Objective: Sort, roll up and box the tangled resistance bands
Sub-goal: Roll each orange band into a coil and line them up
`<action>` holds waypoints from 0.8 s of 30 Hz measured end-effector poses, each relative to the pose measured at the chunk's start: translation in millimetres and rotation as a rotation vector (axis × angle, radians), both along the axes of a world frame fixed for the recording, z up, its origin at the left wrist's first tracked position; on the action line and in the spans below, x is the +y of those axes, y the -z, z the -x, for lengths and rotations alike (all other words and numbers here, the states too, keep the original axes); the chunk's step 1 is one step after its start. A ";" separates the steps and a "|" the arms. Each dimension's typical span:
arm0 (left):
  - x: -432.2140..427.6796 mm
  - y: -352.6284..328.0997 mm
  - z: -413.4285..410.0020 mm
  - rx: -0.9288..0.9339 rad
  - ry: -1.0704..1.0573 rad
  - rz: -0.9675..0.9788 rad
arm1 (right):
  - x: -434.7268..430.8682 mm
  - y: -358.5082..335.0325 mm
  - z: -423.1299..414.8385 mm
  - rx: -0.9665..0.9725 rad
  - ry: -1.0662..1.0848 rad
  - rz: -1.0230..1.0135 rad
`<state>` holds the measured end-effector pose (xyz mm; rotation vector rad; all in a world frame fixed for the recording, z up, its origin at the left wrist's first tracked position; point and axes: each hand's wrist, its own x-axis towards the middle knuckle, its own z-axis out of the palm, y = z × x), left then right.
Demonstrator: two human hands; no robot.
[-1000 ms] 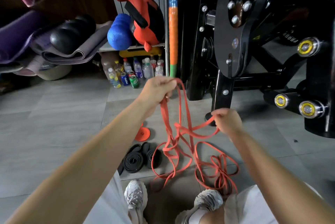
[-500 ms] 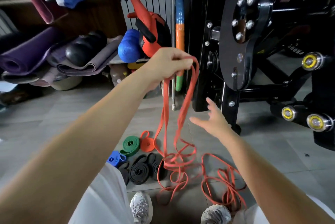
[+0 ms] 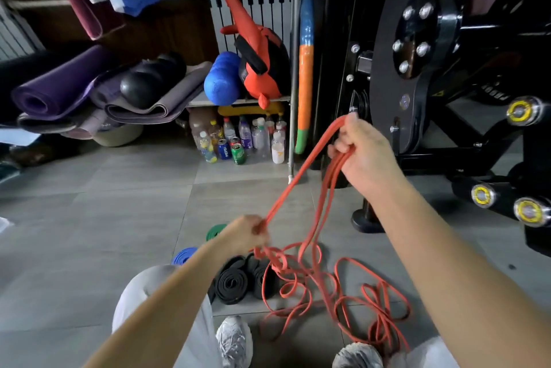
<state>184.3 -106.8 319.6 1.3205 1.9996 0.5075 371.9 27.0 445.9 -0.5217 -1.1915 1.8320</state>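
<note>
Thin orange resistance bands (image 3: 310, 281) lie tangled on the grey floor between my feet. My right hand (image 3: 362, 153) grips several orange strands raised high in front of the black machine. One strand runs down and left to my left hand (image 3: 247, 235), which pinches it low above the pile. Rolled black bands (image 3: 232, 282) sit on the floor beside my left knee. Beyond my left forearm a rolled blue band (image 3: 183, 257) and a rolled green band (image 3: 216, 232) show partly.
A black weight machine (image 3: 432, 75) with yellow-capped pegs fills the right side; its foot (image 3: 365, 220) stands near the bands. Bottles and cans (image 3: 238, 141) cluster under a shelf ahead. Rolled mats (image 3: 59, 90) and a black roller lie at left.
The raised end of the bands passed from my left hand to my right hand. My left hand dropped low and now pinches a strand just above the pile.
</note>
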 end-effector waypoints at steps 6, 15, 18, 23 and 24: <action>-14.1 25.6 15.6 -0.058 -0.125 -0.017 | 9.6 36.2 -19.1 -0.470 0.145 -0.054; 15.8 -66.0 -22.7 0.163 0.378 -0.145 | -48.2 84.2 5.3 -0.931 -0.278 -0.549; 12.0 -73.2 -27.9 0.198 0.429 -0.042 | -59.6 87.2 15.7 -0.819 -0.379 -0.491; -3.2 -76.2 -6.5 0.010 0.374 0.204 | -42.1 93.9 -9.6 -0.878 -0.231 -0.566; -7.1 -74.4 1.6 0.007 0.356 0.234 | -36.6 94.6 -17.9 -0.867 -0.168 -0.528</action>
